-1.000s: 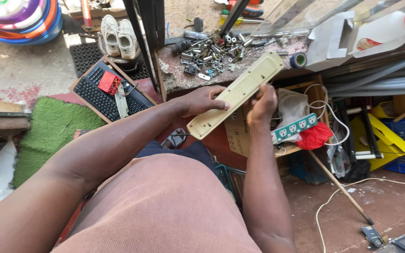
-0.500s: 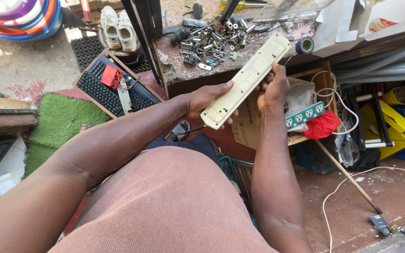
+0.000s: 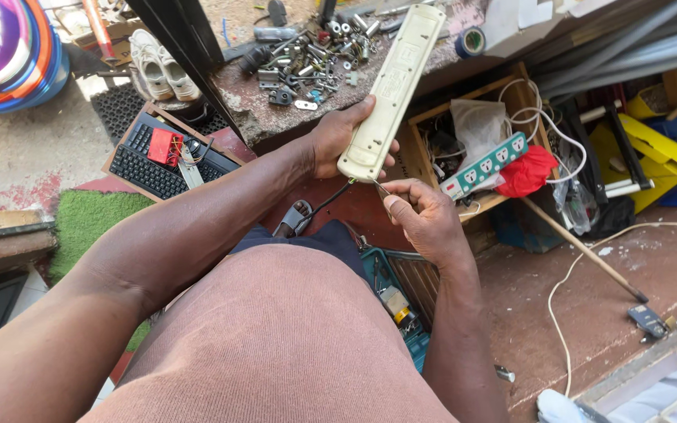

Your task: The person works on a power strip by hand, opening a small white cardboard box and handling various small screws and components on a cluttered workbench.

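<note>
Two hands: both on one job, above the lap, in front of the bench edge.
Left hand (image 3: 337, 139): wrapped around the lower end of a cream power strip (image 3: 389, 88), fingers closed on its body.
Power strip: back side up, tilted, top end over the workbench (image 3: 248, 117), lower end off the bench edge toward the person. Black cord (image 3: 331, 200) exits the lower end.
Right hand (image 3: 425, 215): just below the strip's lower end, fingers pinched on a thin metal tool (image 3: 380, 186); tip at or just short of the strip's end, cannot tell if touching.
Bench top: loose pile of screws and metal fittings (image 3: 311, 59) near the front edge, roll of tape (image 3: 471, 41) right of the strip.
Right of bench: wooden crate (image 3: 511, 94) with a second white-green power strip (image 3: 485, 165), red cloth (image 3: 529, 170), white wires.
Left, on floor: black keyboard (image 3: 154, 160) with a red part on it, white shoes (image 3: 162, 66) behind it.
</note>
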